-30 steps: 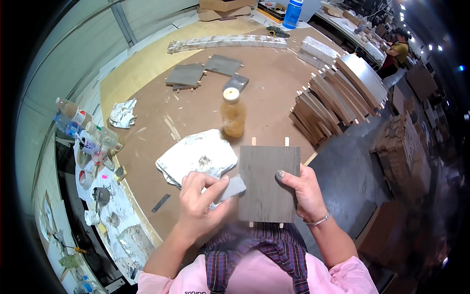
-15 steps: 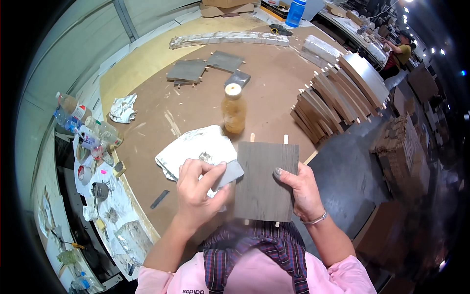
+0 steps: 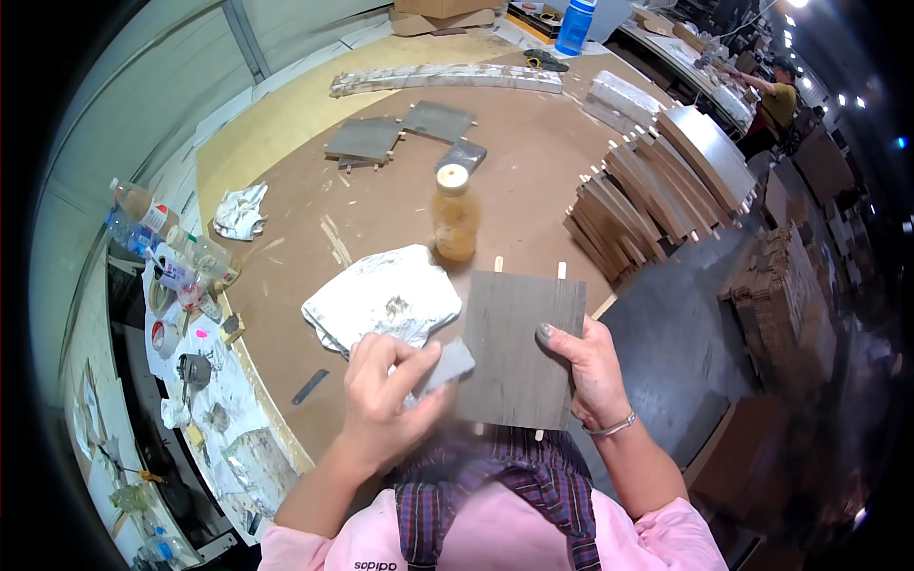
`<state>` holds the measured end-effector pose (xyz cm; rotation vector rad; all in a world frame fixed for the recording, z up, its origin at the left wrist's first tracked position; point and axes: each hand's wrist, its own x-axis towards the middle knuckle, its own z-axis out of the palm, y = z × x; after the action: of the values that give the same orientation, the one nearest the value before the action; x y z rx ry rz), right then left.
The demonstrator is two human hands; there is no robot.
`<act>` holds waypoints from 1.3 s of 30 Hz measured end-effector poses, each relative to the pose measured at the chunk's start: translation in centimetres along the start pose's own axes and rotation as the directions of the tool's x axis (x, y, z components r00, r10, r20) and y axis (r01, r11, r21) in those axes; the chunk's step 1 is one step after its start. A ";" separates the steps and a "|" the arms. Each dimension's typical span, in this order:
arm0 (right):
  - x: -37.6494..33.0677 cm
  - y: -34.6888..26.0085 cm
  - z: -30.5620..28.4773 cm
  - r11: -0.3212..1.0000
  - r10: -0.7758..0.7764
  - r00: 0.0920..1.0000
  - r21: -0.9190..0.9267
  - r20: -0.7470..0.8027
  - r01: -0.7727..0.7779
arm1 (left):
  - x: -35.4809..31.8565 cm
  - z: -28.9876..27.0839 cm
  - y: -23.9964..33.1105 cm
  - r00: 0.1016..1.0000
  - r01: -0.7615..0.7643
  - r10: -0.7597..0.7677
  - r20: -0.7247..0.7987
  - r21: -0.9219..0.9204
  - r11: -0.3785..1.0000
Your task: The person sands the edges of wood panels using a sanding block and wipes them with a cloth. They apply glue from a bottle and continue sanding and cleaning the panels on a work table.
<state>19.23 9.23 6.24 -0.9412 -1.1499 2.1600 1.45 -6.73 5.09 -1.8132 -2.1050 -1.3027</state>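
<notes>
My right hand (image 3: 598, 373) grips a grey-brown wooden panel (image 3: 522, 352) by its right edge, thumb on the face and fingers hidden behind. Light dowels stick out of the panel's top and bottom ends. Between thumb and fingers, my left hand (image 3: 390, 385) pinches a small flat grey sanding pad (image 3: 449, 364) at the panel's left edge; whether the two touch I cannot tell. Just beyond that hand lies a folded white cloth (image 3: 381, 295) with dark smudges. A bottle of amber liquid (image 3: 455, 224) with a pale cap stands past the cloth and panel.
Several doweled panels (image 3: 657, 186) stand in a row at the table's right edge. More panels (image 3: 364, 138) lie at the far side, near a long paint-smeared strip (image 3: 447, 78). Bottles (image 3: 176, 238) and tape crowd the left side. A co-worker (image 3: 776, 100) is at a far bench.
My left hand has moved slightly down with the grey pad, away from the cloth. The panel has shifted and tilted a little in my right hand.
</notes>
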 end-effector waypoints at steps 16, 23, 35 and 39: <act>-0.3 0.6 -0.8 0.990 0.049 0.999 0.130 0.002 -0.049 | 0.3 -1.5 0.2 0.999 0.016 -0.017 -0.045 -0.019 1.000; -0.5 1.1 -0.1 0.994 0.041 0.998 0.100 0.039 -0.045 | 0.7 -0.2 0.3 0.998 -0.055 0.054 -0.014 -0.013 0.998; -0.3 1.8 0.1 0.996 -0.025 1.000 0.080 -0.015 0.026 | 0.4 -0.2 0.4 1.000 0.006 -0.006 -0.003 -0.037 0.999; -0.4 1.9 0.7 0.995 -0.051 0.999 0.086 -0.006 0.051 | 1.4 0.1 0.5 0.999 -0.019 0.019 -0.046 -0.007 1.000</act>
<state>18.73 7.58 5.05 -0.8683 -1.0582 2.1481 1.51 -5.60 6.01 -1.7837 -2.0577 -1.3365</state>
